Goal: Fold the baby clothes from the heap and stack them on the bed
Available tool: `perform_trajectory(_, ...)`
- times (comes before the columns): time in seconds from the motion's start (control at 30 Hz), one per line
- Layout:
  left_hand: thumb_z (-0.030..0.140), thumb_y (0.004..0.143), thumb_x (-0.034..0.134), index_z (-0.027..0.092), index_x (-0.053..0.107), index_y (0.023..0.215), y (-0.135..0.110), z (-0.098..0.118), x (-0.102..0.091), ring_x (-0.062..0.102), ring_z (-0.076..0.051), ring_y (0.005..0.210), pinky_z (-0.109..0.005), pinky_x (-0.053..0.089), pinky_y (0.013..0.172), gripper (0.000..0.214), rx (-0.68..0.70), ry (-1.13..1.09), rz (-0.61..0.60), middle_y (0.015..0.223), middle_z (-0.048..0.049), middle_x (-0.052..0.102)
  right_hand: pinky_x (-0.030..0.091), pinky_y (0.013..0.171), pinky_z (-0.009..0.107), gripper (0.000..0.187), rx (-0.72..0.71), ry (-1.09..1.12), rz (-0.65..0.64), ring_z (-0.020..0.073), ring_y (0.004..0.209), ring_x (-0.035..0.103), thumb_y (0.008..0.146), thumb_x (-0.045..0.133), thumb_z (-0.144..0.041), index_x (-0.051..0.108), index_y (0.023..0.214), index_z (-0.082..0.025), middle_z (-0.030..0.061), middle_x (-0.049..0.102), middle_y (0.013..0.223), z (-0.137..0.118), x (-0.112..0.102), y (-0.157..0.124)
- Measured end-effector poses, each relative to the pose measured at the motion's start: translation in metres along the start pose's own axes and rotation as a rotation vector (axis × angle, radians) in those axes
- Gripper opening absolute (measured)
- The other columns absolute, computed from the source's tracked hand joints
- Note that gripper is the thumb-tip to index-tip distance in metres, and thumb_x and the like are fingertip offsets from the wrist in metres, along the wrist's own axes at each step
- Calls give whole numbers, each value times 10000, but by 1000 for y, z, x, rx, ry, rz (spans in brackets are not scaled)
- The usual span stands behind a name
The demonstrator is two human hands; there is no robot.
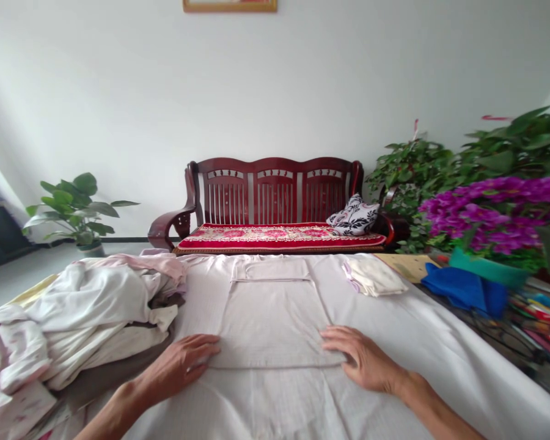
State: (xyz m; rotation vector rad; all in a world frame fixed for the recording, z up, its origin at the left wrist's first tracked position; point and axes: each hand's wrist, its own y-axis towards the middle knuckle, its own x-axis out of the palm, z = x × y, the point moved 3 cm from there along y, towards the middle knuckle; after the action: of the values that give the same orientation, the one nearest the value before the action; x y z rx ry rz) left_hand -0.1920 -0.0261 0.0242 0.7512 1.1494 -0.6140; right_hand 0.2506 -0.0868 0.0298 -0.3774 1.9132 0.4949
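A pale pinkish garment (271,318) lies spread flat on a table covered with a white cloth (421,342). My left hand (181,365) rests palm down, fingers stretched out, on the garment's near left corner. My right hand (360,354) lies flat with fingers spread on its near right corner. Neither hand holds anything.
A heap of pale clothes (73,324) sits at the left. A small folded cream cloth (376,276) and a blue cloth (465,290) lie at the right, beside a pot of purple flowers (499,220). A red wooden bench (275,208) stands behind the table, with a potted plant (77,211) to its left.
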Motion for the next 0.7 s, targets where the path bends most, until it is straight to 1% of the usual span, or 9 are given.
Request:
perform_trajectory(0.1,88,868,527,302,676,1179,3,-1,-4,682,-192,1116,-299,548,969,407,17,5,-3,1275,-25,696,439,1115,427,637,-51,-41,19,204,1281,575,657,438,8,738,1150,-263,46,677,1320,3,1,-4)
perform_trajectory(0.2,120,921,513,293,689,1106,9,0,-6,692,-180,1075,-279,555,934,308,29,18,17,1229,-23,711,443,1114,409,636,-104,-72,13,192,1271,582,704,417,18,715,1197,-252,46,672,1330,8,2,-6)
perform_trajectory(0.3,121,941,487,282,688,1065,15,-1,-5,688,-170,1057,-264,554,911,286,52,13,26,1204,-26,713,454,1104,388,618,-104,-74,34,188,1264,586,716,427,24,714,1191,-248,43,683,1312,13,2,-5)
perform_trajectory(0.43,77,883,517,280,685,1078,19,-6,-5,677,-175,1086,-264,545,935,327,69,-19,13,1225,-28,702,463,1092,375,478,-82,-49,89,191,1257,588,803,470,-6,736,1116,-251,41,713,1254,20,1,-1)
perform_trajectory(0.57,66,821,578,276,673,1114,21,-10,-5,672,-185,1118,-256,539,958,373,63,-65,-3,1275,-34,683,469,1079,390,384,-66,35,124,202,1240,599,836,521,-51,743,1061,-269,42,720,1239,27,2,2)
perform_trajectory(0.63,76,854,554,275,674,1081,22,-10,-4,675,-176,1104,-250,540,947,324,70,-64,-3,1253,-32,694,467,1077,396,283,-32,109,147,214,1231,604,856,547,-105,746,987,-258,50,732,1205,29,3,5)
perform_trajectory(0.7,99,903,504,268,672,1018,22,-10,-2,673,-173,1094,-261,540,942,265,65,-64,36,1191,-33,718,461,1077,400,192,29,204,191,231,1208,616,882,562,-191,734,951,-242,68,739,1175,30,2,9)
